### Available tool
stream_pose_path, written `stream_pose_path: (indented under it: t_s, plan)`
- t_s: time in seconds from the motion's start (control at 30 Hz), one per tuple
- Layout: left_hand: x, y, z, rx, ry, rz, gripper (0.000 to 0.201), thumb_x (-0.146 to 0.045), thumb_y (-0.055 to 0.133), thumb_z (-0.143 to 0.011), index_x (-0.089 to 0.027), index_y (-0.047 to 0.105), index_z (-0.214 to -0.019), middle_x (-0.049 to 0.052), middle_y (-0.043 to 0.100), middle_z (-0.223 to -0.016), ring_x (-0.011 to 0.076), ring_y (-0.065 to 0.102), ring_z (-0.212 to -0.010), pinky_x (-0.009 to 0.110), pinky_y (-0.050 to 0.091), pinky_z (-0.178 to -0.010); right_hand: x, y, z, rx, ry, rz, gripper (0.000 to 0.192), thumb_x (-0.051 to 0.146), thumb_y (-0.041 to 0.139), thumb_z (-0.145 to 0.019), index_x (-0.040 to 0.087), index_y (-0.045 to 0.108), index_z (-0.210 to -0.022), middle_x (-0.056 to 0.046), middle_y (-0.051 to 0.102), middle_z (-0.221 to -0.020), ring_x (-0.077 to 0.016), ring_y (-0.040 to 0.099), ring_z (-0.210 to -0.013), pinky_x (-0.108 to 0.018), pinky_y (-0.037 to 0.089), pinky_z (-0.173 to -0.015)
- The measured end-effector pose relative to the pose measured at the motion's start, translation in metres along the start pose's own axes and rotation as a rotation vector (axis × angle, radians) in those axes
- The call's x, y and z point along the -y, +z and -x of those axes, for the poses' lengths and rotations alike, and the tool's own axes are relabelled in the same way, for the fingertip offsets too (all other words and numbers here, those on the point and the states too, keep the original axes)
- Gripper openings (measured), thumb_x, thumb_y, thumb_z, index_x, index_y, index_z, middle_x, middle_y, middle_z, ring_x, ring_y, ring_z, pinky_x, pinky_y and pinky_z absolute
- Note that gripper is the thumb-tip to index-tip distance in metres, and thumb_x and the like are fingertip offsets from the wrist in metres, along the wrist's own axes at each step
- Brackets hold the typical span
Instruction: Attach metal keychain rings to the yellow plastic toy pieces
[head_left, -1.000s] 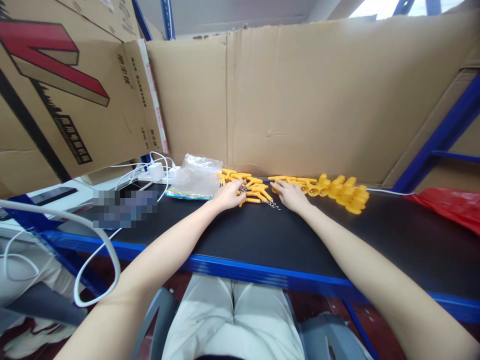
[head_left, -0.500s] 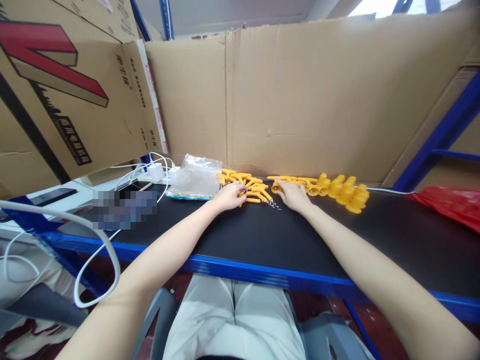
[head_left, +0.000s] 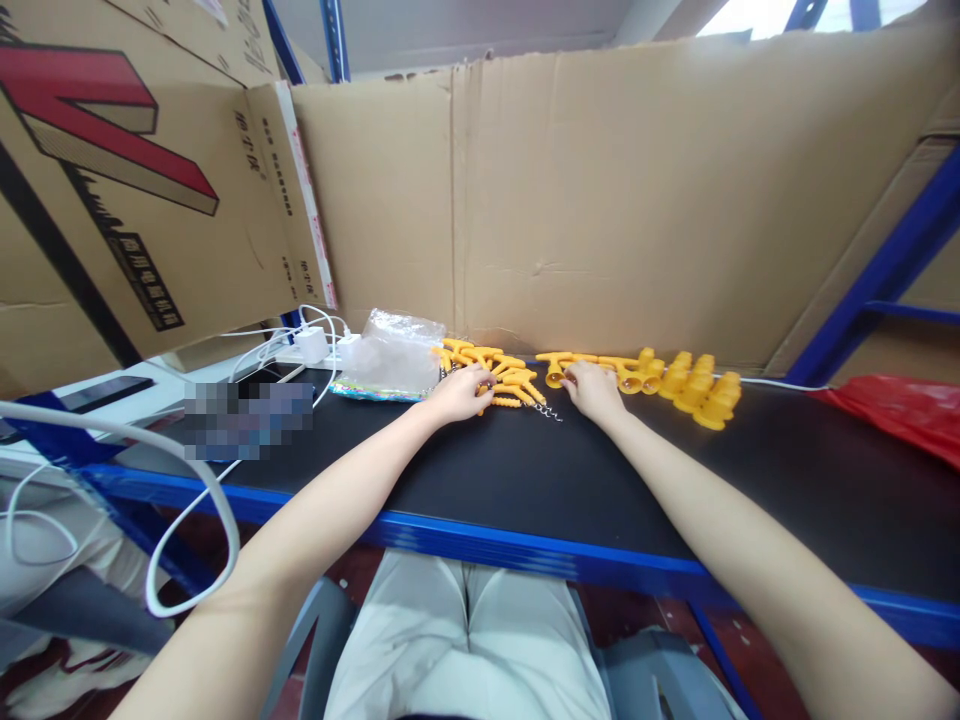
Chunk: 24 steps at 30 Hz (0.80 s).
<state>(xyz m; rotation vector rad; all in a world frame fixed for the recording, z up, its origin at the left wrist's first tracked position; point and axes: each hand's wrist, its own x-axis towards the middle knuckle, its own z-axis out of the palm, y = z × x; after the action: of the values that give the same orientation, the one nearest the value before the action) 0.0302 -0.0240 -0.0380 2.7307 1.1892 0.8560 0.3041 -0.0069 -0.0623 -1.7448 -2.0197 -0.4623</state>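
Left hand [head_left: 455, 395] flat on yellow pegs [head_left: 504, 375] by the bag [head_left: 391, 352]; right hand [head_left: 594, 388] fingering funnels [head_left: 600, 366]; neither grip closed on anything.

Unreadable print on cardboard box [head_left: 150, 200]

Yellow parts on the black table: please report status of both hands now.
Left hand resting on the pile of ribbed yellow pieces, grip unclear. Right hand fingering the yellow T-shaped parts. Small metal chain lying between the hands.
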Motion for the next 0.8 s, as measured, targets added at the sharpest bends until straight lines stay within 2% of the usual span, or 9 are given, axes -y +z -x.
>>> stream_pose_path:
  t_s: [0.2,0.37,0.5,0.67,0.73,0.8]
  plan:
    - [-0.001,-0.001,0.001,0.004,0.019,0.009,0.024,-0.024,0.05,-0.081,-0.016,0.064,-0.098,0.008,0.06,-0.1,0.0189,0.059,-0.09,0.034,0.048,-0.086,-0.002,-0.002,-0.001,0.013,-0.015,0.014,0.023,0.028,0.045,-0.088,0.016,0.061,-0.1,-0.013,0.063,-0.108,-0.0269,0.054,-0.103,-0.042,0.035,-0.089]
    - [0.001,0.001,0.001,0.046,0.07,-0.008,0.029,-0.026,0.054,-0.081,-0.015,0.063,-0.106,0.011,0.058,-0.109,0.0229,0.054,-0.107,0.038,0.042,-0.098,-0.008,-0.022,-0.002,-0.058,0.008,0.061,0.032,0.031,0.043,-0.088,0.016,0.059,-0.111,-0.014,0.059,-0.118,-0.0288,0.052,-0.108,-0.049,0.033,-0.093]
    - [0.003,0.004,0.002,0.105,0.063,-0.015,0.03,-0.029,0.053,-0.082,-0.017,0.064,-0.107,0.01,0.057,-0.111,0.0233,0.053,-0.109,0.038,0.042,-0.098,-0.028,-0.044,-0.001,-0.1,0.244,0.08,0.039,0.026,0.042,-0.086,0.013,0.055,-0.12,-0.017,0.054,-0.125,-0.0308,0.049,-0.112,-0.05,0.034,-0.092]
    - [0.003,0.003,0.002,0.14,0.047,-0.012,0.026,-0.029,0.051,-0.083,-0.018,0.066,-0.101,0.008,0.06,-0.104,0.0212,0.057,-0.102,0.035,0.045,-0.094,-0.063,-0.064,0.008,0.027,0.579,0.186,0.041,0.017,0.048,-0.079,0.009,0.056,-0.118,-0.02,0.052,-0.126,-0.0311,0.042,-0.118,-0.051,0.03,-0.096]
    - [0.002,0.002,0.002,0.148,0.05,-0.015,0.026,-0.028,0.05,-0.083,-0.017,0.066,-0.1,0.008,0.061,-0.102,0.0207,0.057,-0.101,0.034,0.045,-0.093,-0.073,-0.066,0.011,0.079,0.662,0.199,0.041,0.017,0.048,-0.079,0.008,0.057,-0.118,-0.022,0.051,-0.126,-0.0311,0.04,-0.121,-0.05,0.029,-0.096]
    - [0.001,0.001,0.002,0.153,0.05,-0.016,0.025,-0.028,0.051,-0.083,-0.017,0.066,-0.1,0.008,0.061,-0.102,0.0207,0.057,-0.101,0.034,0.046,-0.092,-0.081,-0.065,0.013,0.094,0.677,0.203,0.037,0.015,0.046,-0.081,0.006,0.06,-0.114,-0.025,0.052,-0.123,-0.0326,0.04,-0.12,-0.053,0.027,-0.095]
